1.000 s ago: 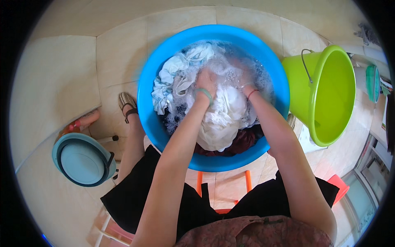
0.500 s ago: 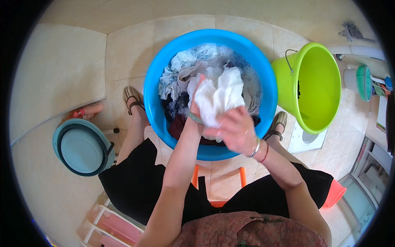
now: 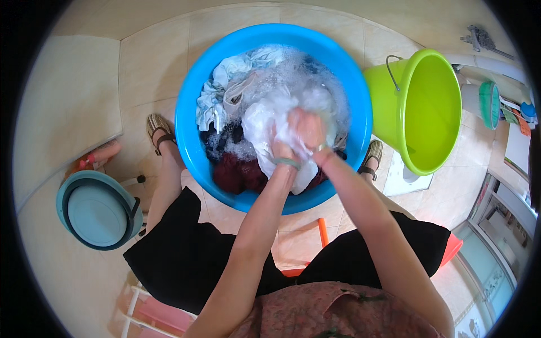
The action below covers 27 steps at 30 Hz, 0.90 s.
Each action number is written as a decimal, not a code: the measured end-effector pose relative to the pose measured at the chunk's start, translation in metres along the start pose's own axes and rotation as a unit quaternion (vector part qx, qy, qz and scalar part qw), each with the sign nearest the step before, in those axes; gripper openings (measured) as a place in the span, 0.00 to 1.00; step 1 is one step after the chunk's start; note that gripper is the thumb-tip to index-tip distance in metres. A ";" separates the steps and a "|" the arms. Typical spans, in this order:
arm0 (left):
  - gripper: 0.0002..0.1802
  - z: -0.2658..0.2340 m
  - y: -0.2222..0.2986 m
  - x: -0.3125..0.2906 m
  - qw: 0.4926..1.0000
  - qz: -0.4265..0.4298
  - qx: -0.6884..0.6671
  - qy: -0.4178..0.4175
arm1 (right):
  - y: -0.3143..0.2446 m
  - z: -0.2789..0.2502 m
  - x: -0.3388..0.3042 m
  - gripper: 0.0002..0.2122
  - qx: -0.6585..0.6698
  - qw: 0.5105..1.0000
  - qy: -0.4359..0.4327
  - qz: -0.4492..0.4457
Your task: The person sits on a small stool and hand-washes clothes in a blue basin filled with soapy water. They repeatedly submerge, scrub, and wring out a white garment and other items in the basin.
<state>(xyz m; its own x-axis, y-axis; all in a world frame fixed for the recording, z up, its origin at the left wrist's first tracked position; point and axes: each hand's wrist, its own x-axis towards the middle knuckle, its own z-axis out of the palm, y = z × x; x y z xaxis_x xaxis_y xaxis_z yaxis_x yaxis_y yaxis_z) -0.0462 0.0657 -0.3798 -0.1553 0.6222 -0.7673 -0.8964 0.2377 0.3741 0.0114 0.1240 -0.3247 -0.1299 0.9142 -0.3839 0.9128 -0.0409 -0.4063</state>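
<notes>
A wide blue basin (image 3: pixel 189 121) of soapy water stands on the floor between my feet, with laundry inside. Both my hands are down in it on a wet white cloth (image 3: pixel 259 124). My left hand (image 3: pixel 282 147), a pale green bangle at its wrist, is closed in the cloth, which covers much of its fingers. Just right of it, my right hand (image 3: pixel 307 130) is curled over the bunched cloth and smeared by motion. Light blue clothes (image 3: pixel 211 101) lie at the basin's left, and dark red clothing (image 3: pixel 239 173) at the near side. Foam hides part of the load.
A lime-green bucket (image 3: pixel 389 79) stands tilted against the basin's right side. At the left is a grey-blue collapsible basin (image 3: pixel 97 209) by the wall. An orange stool frame (image 3: pixel 322 231) shows between my knees. A white floor plate (image 3: pixel 406 183) lies near my right foot.
The white cloth has gone from raised above the water down into the suds. My right hand has swung inward and down onto it beside my left. The view has shifted slightly.
</notes>
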 end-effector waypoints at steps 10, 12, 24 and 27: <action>0.31 -0.005 -0.005 0.028 0.990 -0.082 0.101 0.053 | 0.001 -0.018 -0.003 0.05 -0.089 0.980 0.116 -0.136; 0.33 0.002 0.009 0.013 0.973 -0.206 -0.077 -0.068 | -0.012 -0.032 -0.045 0.05 -0.070 0.978 0.099 -0.168; 0.26 0.013 0.005 0.007 0.998 -0.045 -0.025 -0.019 | 0.015 -0.003 0.054 0.05 -0.088 0.993 0.046 -0.069; 0.27 0.013 0.015 0.005 0.994 -0.098 0.010 0.046 | 0.011 0.003 0.053 0.06 -0.115 0.992 -0.021 -0.048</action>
<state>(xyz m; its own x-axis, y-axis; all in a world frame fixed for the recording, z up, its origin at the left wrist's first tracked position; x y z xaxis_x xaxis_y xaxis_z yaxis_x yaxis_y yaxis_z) -0.0549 0.0824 -0.3709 -0.0163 0.4917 -0.8706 -0.9053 0.3624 0.2216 0.0140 0.1705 -0.3517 -0.2313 0.8918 -0.3890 0.9591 0.1419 -0.2449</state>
